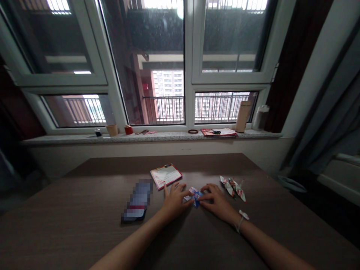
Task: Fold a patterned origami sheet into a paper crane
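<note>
A small folded piece of blue, white and red printed paper [194, 196] lies on the table between my hands. At its left edge, the thumb and fingertips of my left hand [174, 198] grip the paper. My right hand [215, 200], with a band around the wrist, has its thumb and fingers closed on the right side. The fingertips cover part of the paper's edges. Just beyond my left hand is a stack of printed sheets [165, 175]. To the right of my right hand rests a folded paper shape [233, 188] with red and green print.
A phone [137, 200], blurred out, lies left of my left hand on the brown table [84, 232]. Along the windowsill [168, 136] stand a paper cup [111, 130], a red spool [128, 129], scissors [143, 132], more printed sheets [208, 132] and a tall beige bottle [242, 117].
</note>
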### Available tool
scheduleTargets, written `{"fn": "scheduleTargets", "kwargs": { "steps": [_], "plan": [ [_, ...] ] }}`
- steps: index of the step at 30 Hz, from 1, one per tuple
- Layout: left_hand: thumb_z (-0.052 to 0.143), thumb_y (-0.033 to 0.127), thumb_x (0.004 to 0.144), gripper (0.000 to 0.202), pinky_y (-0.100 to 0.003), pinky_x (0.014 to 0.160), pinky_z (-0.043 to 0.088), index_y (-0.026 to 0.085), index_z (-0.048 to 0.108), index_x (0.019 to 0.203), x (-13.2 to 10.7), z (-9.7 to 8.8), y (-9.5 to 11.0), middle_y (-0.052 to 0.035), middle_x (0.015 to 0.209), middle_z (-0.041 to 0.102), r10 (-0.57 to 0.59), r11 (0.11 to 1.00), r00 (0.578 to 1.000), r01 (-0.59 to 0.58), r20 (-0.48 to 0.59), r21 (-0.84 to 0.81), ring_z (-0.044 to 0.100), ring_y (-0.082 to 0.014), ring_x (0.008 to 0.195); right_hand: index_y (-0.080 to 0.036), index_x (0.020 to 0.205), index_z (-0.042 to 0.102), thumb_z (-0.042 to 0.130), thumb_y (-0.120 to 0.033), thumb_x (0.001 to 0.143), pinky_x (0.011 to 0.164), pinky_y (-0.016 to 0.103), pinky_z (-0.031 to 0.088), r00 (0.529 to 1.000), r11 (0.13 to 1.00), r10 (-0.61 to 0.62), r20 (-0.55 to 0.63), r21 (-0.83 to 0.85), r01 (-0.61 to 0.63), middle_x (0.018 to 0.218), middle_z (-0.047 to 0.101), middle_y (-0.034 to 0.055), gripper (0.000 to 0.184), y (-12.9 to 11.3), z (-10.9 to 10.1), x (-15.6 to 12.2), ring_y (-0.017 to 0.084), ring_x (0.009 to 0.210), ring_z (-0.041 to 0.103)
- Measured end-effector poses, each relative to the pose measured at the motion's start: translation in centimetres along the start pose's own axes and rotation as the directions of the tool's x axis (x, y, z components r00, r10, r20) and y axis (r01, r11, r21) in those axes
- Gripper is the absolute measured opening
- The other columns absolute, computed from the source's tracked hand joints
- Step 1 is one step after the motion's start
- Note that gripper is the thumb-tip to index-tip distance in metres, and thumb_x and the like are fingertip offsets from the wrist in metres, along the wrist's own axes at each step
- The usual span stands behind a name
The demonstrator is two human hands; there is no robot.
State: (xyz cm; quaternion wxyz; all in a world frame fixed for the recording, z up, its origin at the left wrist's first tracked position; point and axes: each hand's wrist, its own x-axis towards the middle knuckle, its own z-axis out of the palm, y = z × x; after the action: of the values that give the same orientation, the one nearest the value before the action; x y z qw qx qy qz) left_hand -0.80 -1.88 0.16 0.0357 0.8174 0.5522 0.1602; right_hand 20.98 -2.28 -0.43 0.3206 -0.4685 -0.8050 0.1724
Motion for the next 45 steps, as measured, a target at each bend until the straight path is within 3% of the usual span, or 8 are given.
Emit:
{"fn": "scheduleTargets", "kwargs": {
  "steps": [9,20,27,35,40,45],
  "plan": [
    [0.061,0.053,0.084,0.027,-0.074,0.106,0.002,0.044,0.067,0.109,0.1,-0.5,0.2,0.0008,0.142,0.049,-0.026,0.999,0.998,0.028,0.05,-0.03,0.032,-0.0324,0.136,-0.033,0.096,0.075,0.058,-0.037,0.088,0.1,0.035,0.037,0.995,0.986,0.095,-0.04,-0.13,-0.1,0.113,0.058,0.0052,0.019,-1.2,-0.2,0.1,0.023,0.113,0.049],
    [0.06,0.053,0.085,0.028,-0.075,0.105,0.002,0.045,0.065,0.111,0.1,-0.5,0.2,0.0014,0.143,0.048,-0.023,1.0,0.998,0.024,0.064,-0.015,0.031,-0.0329,0.136,-0.035,0.101,0.074,0.055,-0.036,0.091,0.089,0.031,0.039,0.99,0.954,0.103,-0.097,-0.273,-0.126,0.104,0.059,0.005,0.022,-1.1,0.1,0.8,0.021,0.099,0.053],
    [0.059,0.053,0.085,0.028,-0.076,0.104,0.001,0.046,0.065,0.111,0.2,-0.4,0.1,0.0013,0.142,0.049,-0.025,1.0,0.997,0.025,0.068,-0.011,0.032,-0.0334,0.136,-0.036,0.103,0.073,0.056,-0.034,0.09,0.087,0.031,0.04,0.99,0.95,0.068,-0.12,-0.295,-0.101,0.102,0.059,0.0048,0.021,-1.1,0.3,0.5,0.021,0.098,0.054],
    [0.06,0.053,0.085,0.026,-0.077,0.103,0.001,0.045,0.065,0.109,0.0,0.0,0.0,0.0013,0.141,0.051,-0.012,1.0,1.0,0.012,0.022,-0.019,0.033,-0.0331,0.135,-0.028,0.106,0.072,0.055,-0.035,0.091,0.088,0.032,0.041,0.992,0.933,0.054,-0.118,-0.348,-0.092,0.102,0.06,0.0077,0.024,-1.0,0.5,0.8,0.022,0.099,0.054],
    [0.058,0.054,0.086,0.027,-0.077,0.103,0.0,0.046,0.065,0.111,0.0,0.0,-0.1,0.0014,0.141,0.05,-0.005,1.0,1.0,0.005,0.02,-0.004,0.033,-0.0333,0.135,-0.025,0.111,0.068,0.054,-0.032,0.091,0.09,0.032,0.041,0.995,0.958,0.029,-0.097,-0.281,-0.055,0.106,0.059,0.0073,0.025,-1.1,0.4,0.7,0.022,0.101,0.054],
    [0.059,0.054,0.086,0.027,-0.077,0.103,0.002,0.046,0.064,0.111,0.1,0.1,-0.1,0.0016,0.141,0.05,-0.001,1.0,1.0,0.001,0.019,0.005,0.034,-0.0327,0.135,-0.024,0.097,0.072,0.056,-0.027,0.09,0.09,0.031,0.04,0.996,0.97,0.027,-0.079,-0.24,-0.046,0.101,0.06,0.0063,0.018,-1.3,0.3,0.9,0.021,0.102,0.054]
  ]
}}
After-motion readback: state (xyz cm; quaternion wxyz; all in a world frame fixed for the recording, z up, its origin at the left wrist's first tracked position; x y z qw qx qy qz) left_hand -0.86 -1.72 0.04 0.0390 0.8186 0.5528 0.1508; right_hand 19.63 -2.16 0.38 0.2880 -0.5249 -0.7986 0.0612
